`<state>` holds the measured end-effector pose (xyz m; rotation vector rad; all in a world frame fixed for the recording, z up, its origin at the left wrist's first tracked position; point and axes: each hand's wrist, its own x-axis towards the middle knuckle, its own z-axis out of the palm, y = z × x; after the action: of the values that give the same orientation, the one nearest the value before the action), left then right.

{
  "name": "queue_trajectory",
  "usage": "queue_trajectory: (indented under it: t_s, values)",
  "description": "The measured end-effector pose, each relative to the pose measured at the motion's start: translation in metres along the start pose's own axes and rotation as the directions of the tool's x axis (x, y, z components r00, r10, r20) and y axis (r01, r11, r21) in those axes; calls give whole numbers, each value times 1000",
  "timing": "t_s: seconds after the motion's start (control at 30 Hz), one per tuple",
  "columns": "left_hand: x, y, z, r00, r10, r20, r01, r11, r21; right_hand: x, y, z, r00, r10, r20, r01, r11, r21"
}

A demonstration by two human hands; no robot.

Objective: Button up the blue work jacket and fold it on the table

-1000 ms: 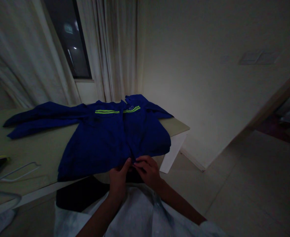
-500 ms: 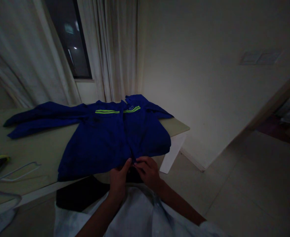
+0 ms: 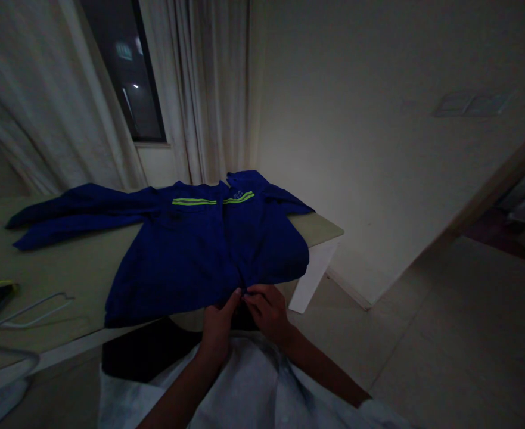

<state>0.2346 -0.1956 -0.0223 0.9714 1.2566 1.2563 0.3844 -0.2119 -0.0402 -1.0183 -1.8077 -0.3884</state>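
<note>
1 left hand [image 3: 217,328], 1 right hand [image 3: 267,313], close together, angled inward, pinching hem of blue work jacket [image 3: 186,256]

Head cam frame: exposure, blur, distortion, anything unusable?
Head view: underexposed, so the navy jacket loses its fold detail, while its lime stripes stay readable. Head view: wide-angle bowing toward the edges, dark corners. Head view: left hand and right hand dim, no obvious blur.

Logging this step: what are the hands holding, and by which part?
The left hand and right hand pinch the blue jacket at its front opening, near the hem.
</note>
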Motion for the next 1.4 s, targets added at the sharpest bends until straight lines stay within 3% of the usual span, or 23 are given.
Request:
queue_trajectory:
  t_s: [0.1,0.3,0.63,0.83,1.1,1.4]
  values:
    - [0,1,-1,994,-69,90,71,997,-16,-1,1,0,1000,24,-10,-24,1000,6]
    - [0,1,-2,993,-76,86,78,997,-19,1,5,0,999,49,22,-51,994,98]
    - [6,-12,-4,992,-101,73,99,995,32,14,12,-11,976,46,215,-108,952,286]
    - [5,-14,-4,994,-13,107,8,999,48,20,14,-15,963,22,269,-98,957,274]
    - [4,-17,-5,992,50,115,-50,999,2,18,13,-11,976,9,217,-56,976,212]
    - [-3,-3,-3,983,94,161,-125,972,199,22,12,-8,964,97,248,-161,955,249]
